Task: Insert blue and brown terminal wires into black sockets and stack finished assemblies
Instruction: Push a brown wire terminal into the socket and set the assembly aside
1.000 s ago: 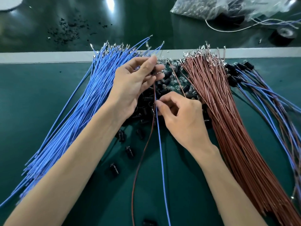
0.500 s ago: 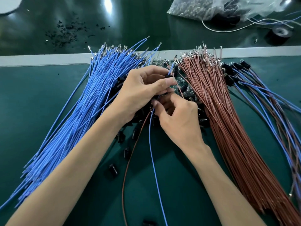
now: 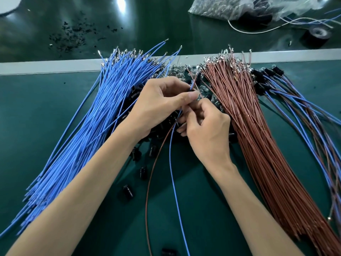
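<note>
Closing together, left hand now pinches a black socket (mostly hidden), right hand pinches blue wire: insertion beginning.

Matt green mat; glossy plastic-coated blue wires, shiny metal tips.

Both bare forearms reach in from the near edge and converge. The left hand is curled, its thumb laid flat over the index fingertip, pinching the blue wire. The right hand, back upward and fingers curled, pinches the same wire just beneath the left thumb.
</note>
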### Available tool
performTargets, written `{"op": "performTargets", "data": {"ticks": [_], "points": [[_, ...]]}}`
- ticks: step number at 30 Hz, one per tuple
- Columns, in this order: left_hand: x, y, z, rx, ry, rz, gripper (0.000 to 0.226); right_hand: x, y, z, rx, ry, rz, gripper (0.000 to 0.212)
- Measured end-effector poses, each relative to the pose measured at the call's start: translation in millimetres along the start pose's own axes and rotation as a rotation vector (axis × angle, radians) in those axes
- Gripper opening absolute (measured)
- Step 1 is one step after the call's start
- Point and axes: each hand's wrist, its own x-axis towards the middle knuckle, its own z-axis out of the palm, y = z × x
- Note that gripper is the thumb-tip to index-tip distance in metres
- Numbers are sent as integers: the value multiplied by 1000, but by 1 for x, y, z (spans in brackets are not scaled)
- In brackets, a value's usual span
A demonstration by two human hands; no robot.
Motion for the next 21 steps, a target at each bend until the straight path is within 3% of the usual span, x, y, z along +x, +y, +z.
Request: {"op": "performTargets", "data": {"ticks": [4,6,9,11,14,21], "points": [[-1,0,0,22,6,15,11,4,-2,-7,-12,-8,-7,11],[0,1,-2,39,5,16,7,8,-2,-15,5,75,-29,11],[-1,4,-6,68,-110,7,11,16,-3,-26,130,155,-39,12],[-3,7,-7,92,-259,1,13,19,-4,-32,235,106,-76,21],[-6,11,-7,149,-385,15,12,20,-5,-36,373,25,-109,17],[-6,18,-14,193,-397,10,19,23,-2,-42,483,-36,28,15]]}}
